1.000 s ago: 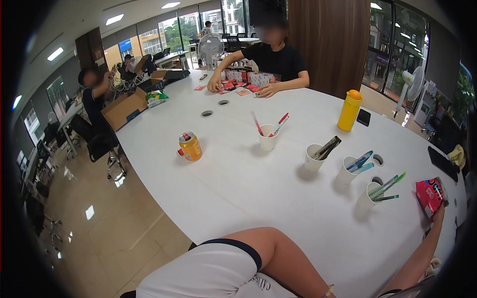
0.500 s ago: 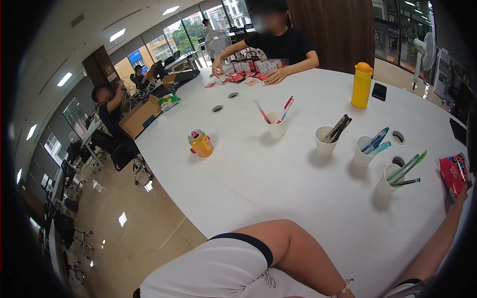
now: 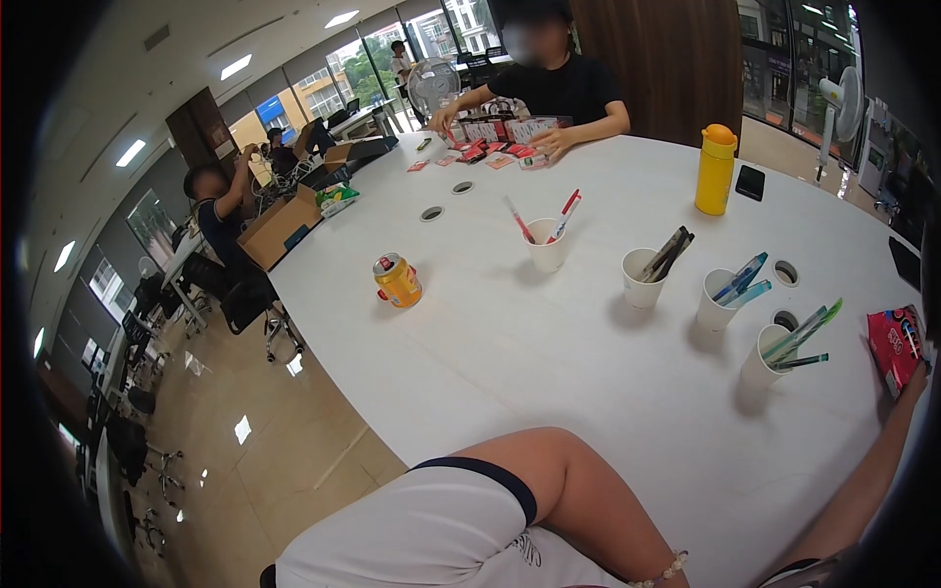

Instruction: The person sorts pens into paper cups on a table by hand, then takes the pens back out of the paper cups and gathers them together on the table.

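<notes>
Red packet (image 3: 893,349) — beyond right grip (image 3: 918,379), apparently touching.

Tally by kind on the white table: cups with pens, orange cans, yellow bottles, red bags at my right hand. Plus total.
Cups with pens: 4
Orange can: 1
Yellow bottle: 1
Red bag at your right hand: 1
Total: 7

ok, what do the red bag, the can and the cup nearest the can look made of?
Red bag: likely thin plastic or foil film; printed, soft-looking, with an uneven outline.
Can: probably aluminium, printed orange-yellow; silvery rim on top.
Cup: looks like matt white paper, with thin walls and no sharp highlights; plastic not ruled out.
</notes>
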Demonstrator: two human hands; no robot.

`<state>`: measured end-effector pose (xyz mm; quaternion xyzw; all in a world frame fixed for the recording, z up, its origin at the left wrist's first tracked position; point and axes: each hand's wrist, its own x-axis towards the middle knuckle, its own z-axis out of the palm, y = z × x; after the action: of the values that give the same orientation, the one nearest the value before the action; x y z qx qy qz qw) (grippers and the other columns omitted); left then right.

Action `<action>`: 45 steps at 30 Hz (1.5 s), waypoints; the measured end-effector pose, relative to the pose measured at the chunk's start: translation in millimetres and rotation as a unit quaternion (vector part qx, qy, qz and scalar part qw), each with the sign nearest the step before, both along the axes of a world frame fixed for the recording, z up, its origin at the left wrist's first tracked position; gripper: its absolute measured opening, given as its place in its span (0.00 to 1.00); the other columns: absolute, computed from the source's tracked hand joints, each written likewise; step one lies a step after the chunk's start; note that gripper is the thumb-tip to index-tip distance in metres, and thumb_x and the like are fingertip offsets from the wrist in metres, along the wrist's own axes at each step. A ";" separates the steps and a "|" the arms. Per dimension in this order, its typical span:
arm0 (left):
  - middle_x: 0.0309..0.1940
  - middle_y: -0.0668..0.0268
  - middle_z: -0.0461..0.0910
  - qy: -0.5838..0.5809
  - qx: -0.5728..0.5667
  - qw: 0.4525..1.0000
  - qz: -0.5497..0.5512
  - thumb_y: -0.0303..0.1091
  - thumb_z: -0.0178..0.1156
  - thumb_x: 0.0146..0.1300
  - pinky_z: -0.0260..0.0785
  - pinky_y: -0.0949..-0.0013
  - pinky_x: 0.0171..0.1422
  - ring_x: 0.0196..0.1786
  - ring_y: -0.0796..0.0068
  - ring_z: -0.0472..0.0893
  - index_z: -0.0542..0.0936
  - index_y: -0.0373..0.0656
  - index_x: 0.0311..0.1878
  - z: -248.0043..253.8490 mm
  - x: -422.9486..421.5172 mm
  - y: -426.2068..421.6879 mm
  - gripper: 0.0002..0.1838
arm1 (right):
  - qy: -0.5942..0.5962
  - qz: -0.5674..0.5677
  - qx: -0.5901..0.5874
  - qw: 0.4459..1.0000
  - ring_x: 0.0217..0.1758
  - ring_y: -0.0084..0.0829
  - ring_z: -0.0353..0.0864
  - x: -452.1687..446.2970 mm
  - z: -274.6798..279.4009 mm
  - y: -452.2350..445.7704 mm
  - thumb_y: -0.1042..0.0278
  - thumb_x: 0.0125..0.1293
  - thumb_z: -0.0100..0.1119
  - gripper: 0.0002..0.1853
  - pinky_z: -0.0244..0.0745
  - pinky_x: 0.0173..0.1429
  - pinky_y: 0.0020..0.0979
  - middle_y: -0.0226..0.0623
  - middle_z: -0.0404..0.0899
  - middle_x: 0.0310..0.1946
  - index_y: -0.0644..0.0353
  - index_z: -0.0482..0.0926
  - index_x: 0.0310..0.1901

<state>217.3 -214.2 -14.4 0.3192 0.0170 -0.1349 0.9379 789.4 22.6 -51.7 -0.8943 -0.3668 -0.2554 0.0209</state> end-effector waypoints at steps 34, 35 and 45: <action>0.55 0.66 0.71 -0.122 -0.126 0.978 0.113 0.47 0.44 0.67 0.62 0.71 0.61 0.55 0.73 0.73 0.57 0.51 0.68 20.8 -82.5 79.1 0.28 | -0.074 0.113 -0.009 0.991 0.45 0.42 0.75 -81.0 35.0 -54.5 0.78 0.39 0.63 0.24 0.70 0.49 0.39 0.43 0.75 0.41 0.65 0.71 0.44; 0.52 0.65 0.73 -0.090 -0.103 0.984 0.111 0.46 0.45 0.67 0.63 0.71 0.60 0.53 0.74 0.75 0.58 0.51 0.68 18.6 -96.0 79.3 0.28 | -0.055 0.132 0.033 0.989 0.44 0.44 0.75 -83.3 37.7 -54.6 0.80 0.40 0.62 0.23 0.71 0.47 0.39 0.44 0.75 0.40 0.65 0.71 0.43; 0.46 0.65 0.75 -0.011 -0.051 0.993 0.105 0.45 0.43 0.67 0.63 0.70 0.61 0.49 0.73 0.76 0.64 0.46 0.62 2.3 -118.0 75.5 0.23 | 0.232 0.256 0.281 0.895 0.32 0.29 0.74 -36.2 26.4 -65.7 0.81 0.52 0.54 0.06 0.68 0.41 0.28 0.41 0.73 0.26 0.65 0.72 0.33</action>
<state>99.3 -138.6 -12.2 0.2689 0.0330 -0.0331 0.9620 753.2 -43.1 -25.3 -0.7600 -0.4807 -0.1192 0.4207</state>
